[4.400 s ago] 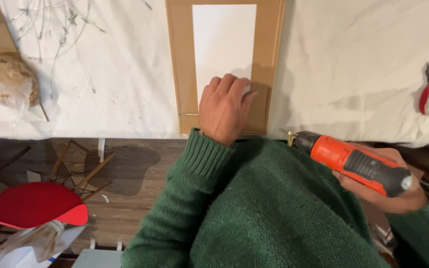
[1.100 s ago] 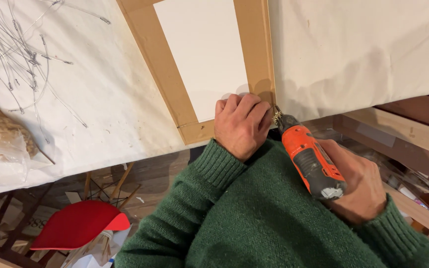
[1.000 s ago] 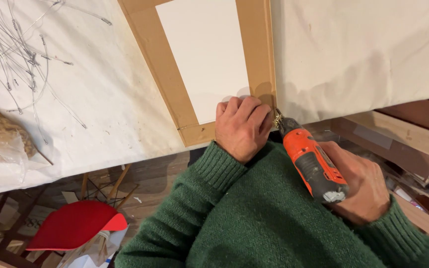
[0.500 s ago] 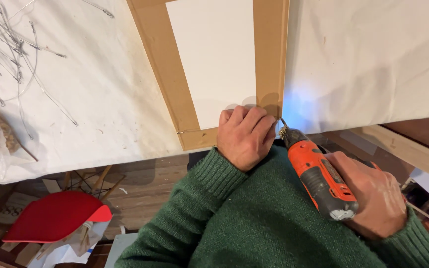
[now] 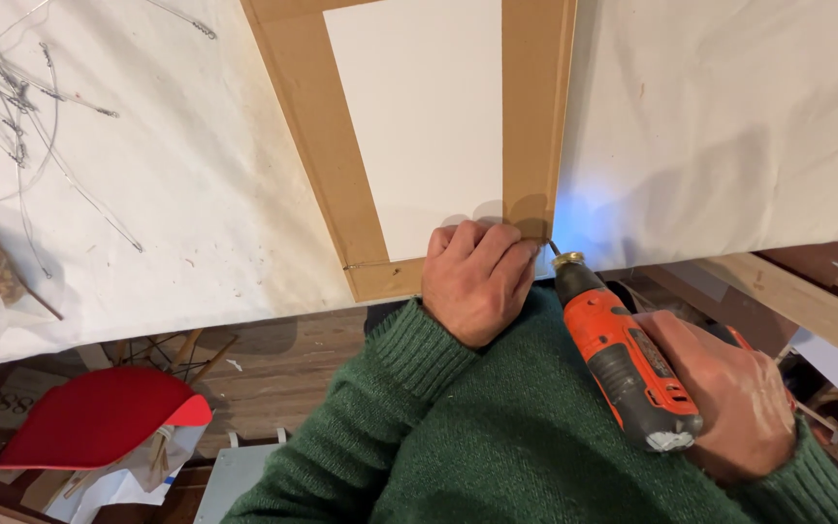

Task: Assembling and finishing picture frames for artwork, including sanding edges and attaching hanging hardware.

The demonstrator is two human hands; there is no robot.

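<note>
From the head camera I see my left hand (image 5: 477,279) pressed flat on the near right corner of the brown wooden frame (image 5: 531,107), not gripping, just pinning it to the white-covered table (image 5: 729,126). My right hand (image 5: 729,398) is clenched round the orange power drill (image 5: 623,359), its bit touching the frame's corner edge just beside my left fingertips. I judge the corner is being worked now; I cannot tell whether the other joints are finished. A red chair (image 5: 99,417) stands below.

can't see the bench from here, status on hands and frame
Left hand pressing down the wooden frame corner. Right hand gripping the orange drill, bit at that corner's edge. Nothing between them.
</note>
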